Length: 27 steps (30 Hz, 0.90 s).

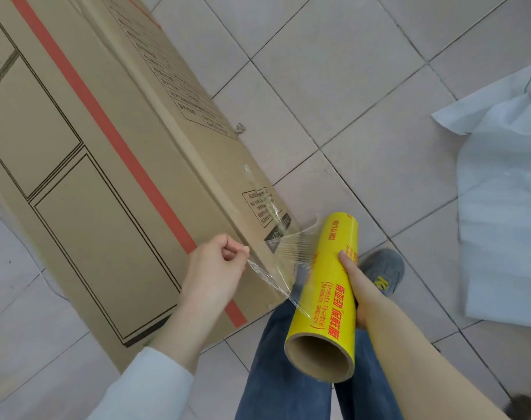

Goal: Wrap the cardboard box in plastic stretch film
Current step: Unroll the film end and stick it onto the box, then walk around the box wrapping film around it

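A large flat cardboard box (85, 153) with a red stripe and black printed frames stands on the tiled floor, filling the left half of the view. My right hand (353, 280) grips a yellow roll of stretch film (327, 301) with red lettering, held just right of the box's near corner. A clear sheet of film (284, 253) runs from the roll across that corner. My left hand (217, 268) pinches the free edge of the film against the box's top face.
White foam or plastic sheeting (506, 189) lies on the floor at the right. My legs in blue jeans (276, 374) and a grey shoe (382, 271) are below the roll. Pale floor tiles (334, 86) surround the box.
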Each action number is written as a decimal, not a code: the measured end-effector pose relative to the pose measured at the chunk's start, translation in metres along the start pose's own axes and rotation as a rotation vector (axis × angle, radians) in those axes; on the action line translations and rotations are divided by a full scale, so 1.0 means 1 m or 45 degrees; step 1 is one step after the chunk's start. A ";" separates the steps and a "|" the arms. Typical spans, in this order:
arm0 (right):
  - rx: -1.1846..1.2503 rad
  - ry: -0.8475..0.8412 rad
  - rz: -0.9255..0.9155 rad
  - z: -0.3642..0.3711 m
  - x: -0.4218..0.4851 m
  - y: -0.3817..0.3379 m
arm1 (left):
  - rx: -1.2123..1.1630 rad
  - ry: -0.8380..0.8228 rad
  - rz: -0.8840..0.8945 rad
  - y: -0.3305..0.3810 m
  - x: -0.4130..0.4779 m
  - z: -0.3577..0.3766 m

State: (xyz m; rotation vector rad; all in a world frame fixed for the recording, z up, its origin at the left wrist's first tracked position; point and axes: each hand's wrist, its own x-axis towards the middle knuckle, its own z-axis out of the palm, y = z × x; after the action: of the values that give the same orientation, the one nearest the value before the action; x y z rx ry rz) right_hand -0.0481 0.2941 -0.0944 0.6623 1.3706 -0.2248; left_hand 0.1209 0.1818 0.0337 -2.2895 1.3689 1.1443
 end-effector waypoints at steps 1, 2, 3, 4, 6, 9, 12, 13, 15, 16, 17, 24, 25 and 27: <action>-0.003 -0.006 0.001 0.001 0.002 0.001 | 0.036 0.030 0.042 -0.003 0.000 0.001; -0.005 -0.011 -0.001 0.003 0.004 0.003 | 0.079 0.061 0.094 -0.005 0.000 0.002; -0.008 -0.014 -0.004 0.004 0.007 0.004 | 0.121 0.091 0.153 -0.007 0.000 0.004; -0.013 -0.019 -0.009 0.005 0.009 0.005 | 0.159 0.115 0.218 -0.009 0.001 0.005; -0.038 -0.026 -0.009 0.009 0.013 0.008 | 0.216 0.135 0.337 -0.012 0.001 0.006; -0.041 -0.052 0.014 0.014 0.019 0.018 | 0.342 0.104 0.498 -0.015 0.003 0.008; 0.050 -0.075 0.042 0.017 0.025 0.028 | 0.563 0.150 0.634 -0.016 0.006 0.007; 0.082 -0.089 0.046 0.018 0.026 0.031 | 0.644 0.219 0.723 -0.016 0.008 0.006; 0.142 -0.110 0.040 0.018 0.029 0.034 | 0.716 0.277 0.962 -0.009 0.012 0.006; 0.174 -0.118 0.043 0.018 0.029 0.035 | 0.731 0.206 1.111 -0.004 0.015 0.008; 0.204 -0.128 0.050 0.019 0.029 0.036 | 0.765 0.064 1.285 0.008 0.016 0.010; 0.204 -0.173 0.061 0.024 0.031 0.041 | 1.767 -1.121 1.356 0.038 0.041 0.016; 0.203 -0.169 0.062 0.022 0.032 0.040 | 1.797 -1.171 1.315 0.034 0.043 0.010; 0.181 -0.168 0.063 0.019 0.034 0.037 | 1.759 -1.181 1.300 0.031 0.044 0.006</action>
State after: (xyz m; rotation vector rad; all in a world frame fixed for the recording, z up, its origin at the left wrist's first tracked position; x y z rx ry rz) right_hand -0.0056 0.3209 -0.1142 0.7856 1.2182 -0.3232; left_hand 0.1032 0.1402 0.0031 -0.0282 1.8635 0.7242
